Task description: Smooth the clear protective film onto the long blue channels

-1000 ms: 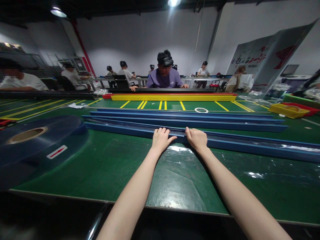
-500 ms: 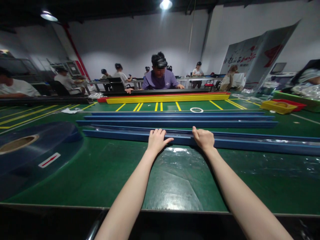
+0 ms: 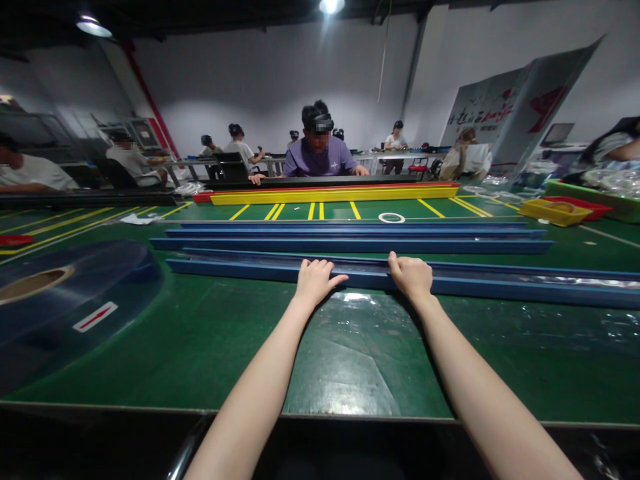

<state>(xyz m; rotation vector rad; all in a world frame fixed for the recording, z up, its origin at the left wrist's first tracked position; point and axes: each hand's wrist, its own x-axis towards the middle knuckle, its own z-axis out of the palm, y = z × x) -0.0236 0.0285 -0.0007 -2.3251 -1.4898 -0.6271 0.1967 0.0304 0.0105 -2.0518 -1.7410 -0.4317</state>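
Observation:
A long blue channel strip (image 3: 235,269) lies across the green table, with clear plastic film (image 3: 480,279) along its groove. My left hand (image 3: 315,279) rests over this strip, fingers curled across its top and thumb stretched to the right. To its right, my right hand (image 3: 413,273) is closed on the same strip, knuckles up and thumb pointing away from me. What lies under its fingers is hidden. Between my forearms a sheet of shiny clear film (image 3: 345,373) lies on the table. More blue channel strips (image 3: 350,244) lie parallel just beyond.
At left lies a big roll of clear film (image 3: 120,280) with a cardboard core. Yellow and red strips (image 3: 340,195) lie farther back before a co-worker in purple (image 3: 320,157). A white ring (image 3: 391,218) and a yellow tray (image 3: 555,211) sit on the table (image 3: 210,360).
My right hand has shifted slightly to the right along the blue channel strip. My left hand stays in place. The view has moved a little, and a red object now shows at the left edge.

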